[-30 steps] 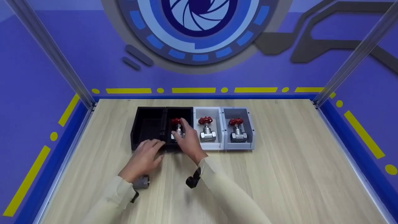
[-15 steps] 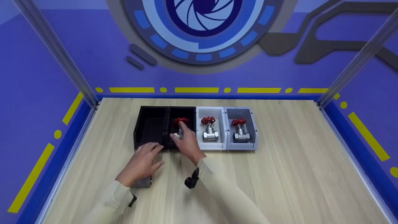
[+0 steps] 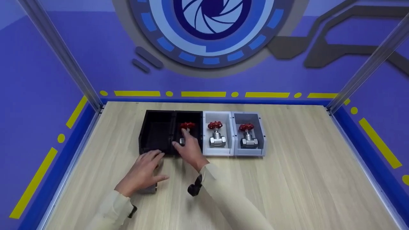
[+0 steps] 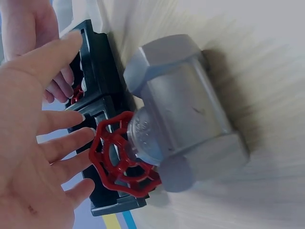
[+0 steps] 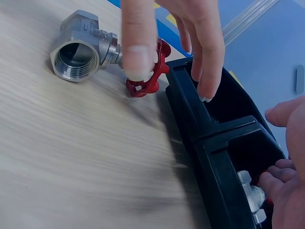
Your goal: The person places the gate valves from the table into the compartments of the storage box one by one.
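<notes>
My left hand (image 3: 142, 172) is spread over a silver valve (image 4: 186, 109) with a red handwheel (image 4: 121, 157). That valve lies on the table before the left black bin (image 4: 107, 167), mostly covered by the hand in the head view. In the left wrist view the fingers are straight and apart, beside the handwheel. My right hand (image 3: 191, 150) reaches into the second black bin (image 5: 217, 181), thumb and fingers apart. Its fingertips are close to another valve (image 5: 251, 198) with a red handwheel (image 3: 187, 125), partly hidden behind the hand.
A white bin (image 3: 232, 140) and a grey bin (image 3: 263, 145) continue the row to the right. Each holds a silver valve with a red handwheel, one in the white (image 3: 218, 140) and one in the grey (image 3: 249, 142). Blue panels (image 3: 96, 64) enclose the wooden table (image 3: 303, 166).
My left hand has shifted toward me, its thumb spreading wider over the table valve. My right hand has drawn back a little from the red handwheel in the second black bin.
</notes>
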The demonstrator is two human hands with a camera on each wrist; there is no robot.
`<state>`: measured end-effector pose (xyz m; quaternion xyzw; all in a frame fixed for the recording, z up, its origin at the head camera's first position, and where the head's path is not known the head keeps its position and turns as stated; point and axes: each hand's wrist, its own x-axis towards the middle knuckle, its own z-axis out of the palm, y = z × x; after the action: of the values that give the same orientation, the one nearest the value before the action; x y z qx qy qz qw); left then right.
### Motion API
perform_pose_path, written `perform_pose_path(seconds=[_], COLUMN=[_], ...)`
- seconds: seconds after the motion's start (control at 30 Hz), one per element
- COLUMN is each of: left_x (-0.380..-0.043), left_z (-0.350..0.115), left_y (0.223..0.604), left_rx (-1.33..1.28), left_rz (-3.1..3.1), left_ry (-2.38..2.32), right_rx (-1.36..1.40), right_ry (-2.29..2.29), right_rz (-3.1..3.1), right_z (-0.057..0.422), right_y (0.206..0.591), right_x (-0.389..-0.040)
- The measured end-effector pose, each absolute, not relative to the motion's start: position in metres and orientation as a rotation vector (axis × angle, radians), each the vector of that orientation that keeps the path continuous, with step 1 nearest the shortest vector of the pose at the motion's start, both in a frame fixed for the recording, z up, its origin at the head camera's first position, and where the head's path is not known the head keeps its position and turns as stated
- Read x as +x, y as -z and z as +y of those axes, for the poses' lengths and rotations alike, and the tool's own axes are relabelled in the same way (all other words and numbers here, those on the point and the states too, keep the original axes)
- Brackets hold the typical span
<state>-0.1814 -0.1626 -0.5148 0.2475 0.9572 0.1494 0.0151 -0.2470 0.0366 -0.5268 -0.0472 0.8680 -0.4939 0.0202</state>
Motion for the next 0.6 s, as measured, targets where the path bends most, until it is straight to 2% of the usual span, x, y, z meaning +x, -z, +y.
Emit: perform_pose_path(seconds=[0.6], left_x=[-0.176], left_z=[-0.173], left_y=[0.529], left_rx=[0.766], left_rz=[2.996], left_ry=[-0.506], right_rx=[-0.117], right_ry=[1.448], right_rz=[2.678], right_z=[0.021], right_y=[0.533], right_x=[-0.251])
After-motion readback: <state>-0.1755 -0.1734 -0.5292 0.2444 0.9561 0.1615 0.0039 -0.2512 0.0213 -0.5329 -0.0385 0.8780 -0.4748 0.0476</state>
